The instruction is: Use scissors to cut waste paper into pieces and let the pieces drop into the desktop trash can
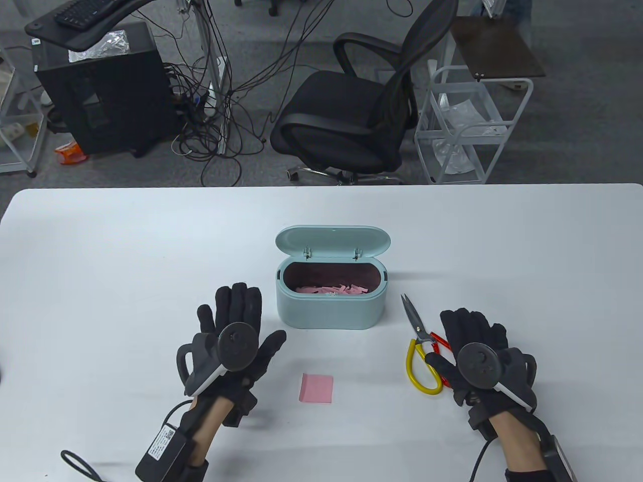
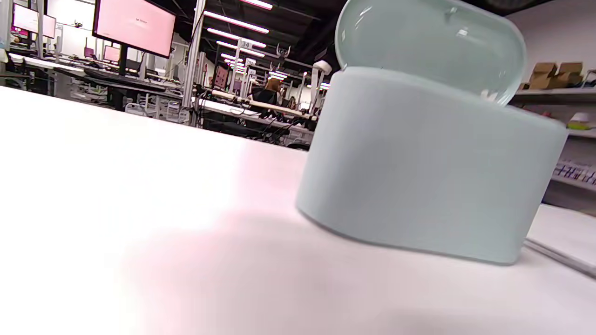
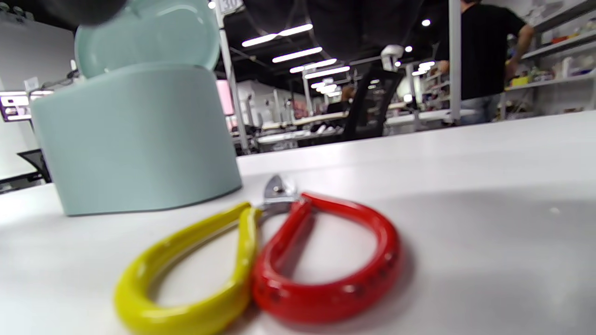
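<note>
A pale green desktop trash can stands mid-table with its lid flipped back; pink paper scraps lie inside. It fills the left wrist view and shows at the left of the right wrist view. A pink paper square lies flat in front of the can. Scissors with one yellow and one red loop handle lie right of the can, blades closed. My left hand hovers left of the paper, fingers straight, holding nothing. My right hand is spread above the red handle, holding nothing.
The white table spans the view. Beyond its far edge stand a black office chair, a white wire cart and a black computer tower with tangled cables on the floor.
</note>
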`<state>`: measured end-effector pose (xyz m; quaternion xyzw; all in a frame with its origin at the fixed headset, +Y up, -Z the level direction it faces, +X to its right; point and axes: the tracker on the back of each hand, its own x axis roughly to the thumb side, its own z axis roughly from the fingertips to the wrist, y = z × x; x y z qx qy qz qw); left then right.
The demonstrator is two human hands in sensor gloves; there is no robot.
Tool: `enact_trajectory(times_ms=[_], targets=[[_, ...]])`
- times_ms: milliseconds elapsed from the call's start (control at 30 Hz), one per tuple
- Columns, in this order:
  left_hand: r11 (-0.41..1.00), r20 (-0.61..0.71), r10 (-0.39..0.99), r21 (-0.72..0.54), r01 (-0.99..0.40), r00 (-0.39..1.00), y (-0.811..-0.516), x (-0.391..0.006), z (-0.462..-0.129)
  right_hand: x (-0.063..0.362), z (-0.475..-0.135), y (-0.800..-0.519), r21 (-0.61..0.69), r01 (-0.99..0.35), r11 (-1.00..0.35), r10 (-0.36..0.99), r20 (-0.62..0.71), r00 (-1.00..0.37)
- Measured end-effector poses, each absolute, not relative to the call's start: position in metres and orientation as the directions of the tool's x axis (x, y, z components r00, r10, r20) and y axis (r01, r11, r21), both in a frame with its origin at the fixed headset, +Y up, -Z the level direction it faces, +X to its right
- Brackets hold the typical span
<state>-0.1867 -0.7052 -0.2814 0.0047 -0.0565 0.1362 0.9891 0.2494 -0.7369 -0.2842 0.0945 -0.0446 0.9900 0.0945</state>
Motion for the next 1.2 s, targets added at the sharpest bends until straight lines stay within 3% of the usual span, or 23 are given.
enact_trajectory(times_ms=[300, 500, 633, 833, 1000, 1100, 1200], targets=[[0.964, 0.079, 0.265, -0.044, -0.263, 0.961, -0.727, -0.198, -0.282, 0.246, -0.286, -0.735, -0.087, -0.158, -0.984, 0.141, 0.173, -0.975], [0.957, 0.079, 0.291, -0.047, -0.288, 0.954, -0.728, -0.201, -0.282, 0.227, -0.294, -0.735, -0.058, 0.018, -0.998, -0.025, 0.123, -0.992], [0.956, 0.077, 0.293, -0.044, -0.291, 0.953, -0.728, -0.202, -0.282, 0.217, -0.307, -0.742, 0.210, 0.097, -0.973, -0.096, 0.019, -0.995], [0.956, 0.086, 0.292, -0.048, -0.289, 0.953, -0.727, -0.201, -0.281, 0.194, -0.323, -0.764, 0.464, 0.216, -0.859, -0.281, -0.076, -0.957], [0.957, 0.093, 0.289, -0.054, -0.285, 0.953, -0.726, -0.199, -0.280, 0.172, -0.337, -0.774, 0.463, 0.320, -0.827, -0.412, -0.112, -0.904], [0.957, 0.099, 0.289, -0.052, -0.285, 0.952, -0.726, -0.198, -0.279, 0.169, -0.338, -0.775, 0.433, 0.209, -0.877, -0.337, -0.244, -0.909], [0.958, 0.112, 0.288, -0.046, -0.284, 0.951, -0.725, -0.196, -0.278, 0.169, -0.333, -0.775, 0.376, 0.253, -0.892, -0.364, -0.262, -0.894]])
